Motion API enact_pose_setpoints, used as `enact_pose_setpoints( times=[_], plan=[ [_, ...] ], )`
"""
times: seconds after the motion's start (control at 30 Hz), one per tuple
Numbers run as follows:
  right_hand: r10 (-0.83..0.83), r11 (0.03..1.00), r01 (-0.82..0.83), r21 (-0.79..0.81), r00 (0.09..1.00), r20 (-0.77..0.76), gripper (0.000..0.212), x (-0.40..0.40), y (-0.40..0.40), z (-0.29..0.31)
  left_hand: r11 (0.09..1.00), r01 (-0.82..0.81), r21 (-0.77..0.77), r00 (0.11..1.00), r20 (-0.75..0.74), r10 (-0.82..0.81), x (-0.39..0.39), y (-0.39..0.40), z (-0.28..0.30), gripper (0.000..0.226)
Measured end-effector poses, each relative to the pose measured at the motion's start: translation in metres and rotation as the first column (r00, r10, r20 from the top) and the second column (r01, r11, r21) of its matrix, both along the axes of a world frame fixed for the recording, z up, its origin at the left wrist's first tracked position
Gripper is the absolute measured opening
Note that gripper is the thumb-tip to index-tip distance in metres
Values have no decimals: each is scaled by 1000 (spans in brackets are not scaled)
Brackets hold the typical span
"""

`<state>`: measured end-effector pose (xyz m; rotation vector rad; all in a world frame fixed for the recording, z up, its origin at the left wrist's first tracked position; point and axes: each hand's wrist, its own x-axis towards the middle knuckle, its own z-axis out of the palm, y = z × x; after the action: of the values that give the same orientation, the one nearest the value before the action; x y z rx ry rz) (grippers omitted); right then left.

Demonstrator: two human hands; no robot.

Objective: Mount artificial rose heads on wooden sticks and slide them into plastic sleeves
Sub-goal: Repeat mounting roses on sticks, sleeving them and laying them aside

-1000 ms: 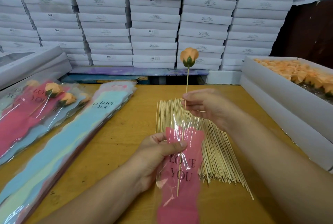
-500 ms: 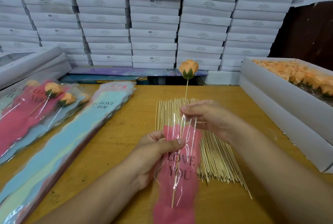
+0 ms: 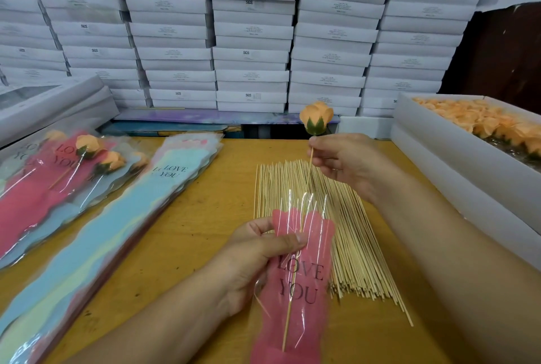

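Note:
An orange rose head [image 3: 316,120] sits on top of a thin wooden stick [image 3: 307,176]. My right hand [image 3: 348,161] pinches the stick just below the flower. The stick's lower half runs inside a pink plastic sleeve [image 3: 298,284] printed LOVE YOU. My left hand [image 3: 257,255] grips the sleeve near its open top, thumb across the front. A spread pile of bare wooden sticks [image 3: 345,235] lies on the wooden table [image 3: 210,217] under both hands.
A white box [image 3: 456,159] of loose orange rose heads [image 3: 494,126] stands at the right. A stack of unfilled sleeves [image 3: 96,235] and several finished sleeved roses [image 3: 67,170] lie at the left. White cartons [image 3: 251,42] are stacked along the back.
The stick has slid deeper into the pink sleeve, and the rose head has come lower. My right hand has moved up the stick to just under the flower.

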<state>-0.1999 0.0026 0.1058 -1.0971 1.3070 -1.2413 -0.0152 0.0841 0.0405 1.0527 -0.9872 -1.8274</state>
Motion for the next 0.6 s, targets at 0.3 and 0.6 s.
enact_pose_setpoints(
  times=[0.3,0.6],
  plan=[
    [88,995,-84,54,994,-62,14,0,15,-22,1000,-22,9,1000,12,22,1,-1,-2,52],
    [160,982,-149,113,982,-98,10,9,31,-40,1000,-27,9,1000,5,27,2,-4,-3,45]
  ],
)
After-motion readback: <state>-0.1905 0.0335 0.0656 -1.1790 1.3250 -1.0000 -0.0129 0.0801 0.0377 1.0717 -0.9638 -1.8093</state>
